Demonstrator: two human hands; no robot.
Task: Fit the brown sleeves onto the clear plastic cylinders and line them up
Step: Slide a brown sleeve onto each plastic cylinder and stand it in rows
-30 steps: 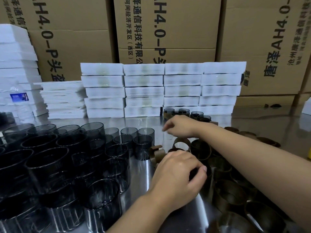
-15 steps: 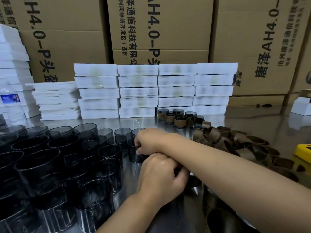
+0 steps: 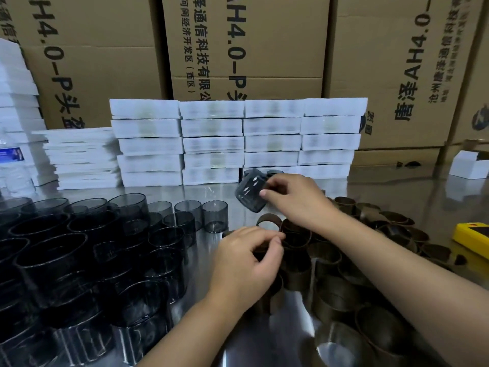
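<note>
Tall cardboard cartons (image 3: pixel 246 49) printed with black lettering fill the whole background. In front of them runs the shiny steel tabletop (image 3: pixel 397 192). Against the cartons stand four neat columns of white packs (image 3: pixel 211 144), with a lower stack of thinner white sheets (image 3: pixel 79 157) to their left. The left half of the tabletop is crowded with clear cylinders (image 3: pixel 79 247), smoky in tint, standing upright and close together in rows. The right half carries a loose heap of brown sleeves (image 3: pixel 344 260), some upright, some tipped over each other. Both bare forearms reach in from the lower right. The right hand (image 3: pixel 293 200) is raised above the far edge of the heap, its grip pinched with thumb and fingertips on one clear cylinder (image 3: pixel 250 193), which is held off the tabletop and tilted, just in front of the white packs. The left hand (image 3: pixel 246 258) sits lower and nearer, between the cylinders and the heap, its grip curled down round the top of a brown sleeve (image 3: pixel 267 298) that stands on the tabletop. A yellow object (image 3: pixel 471 238) lies at the right edge beside the heap. A small white box (image 3: pixel 468 165) sits at the far right, and a water bottle (image 3: pixel 13 165) stands at the far left.
</note>
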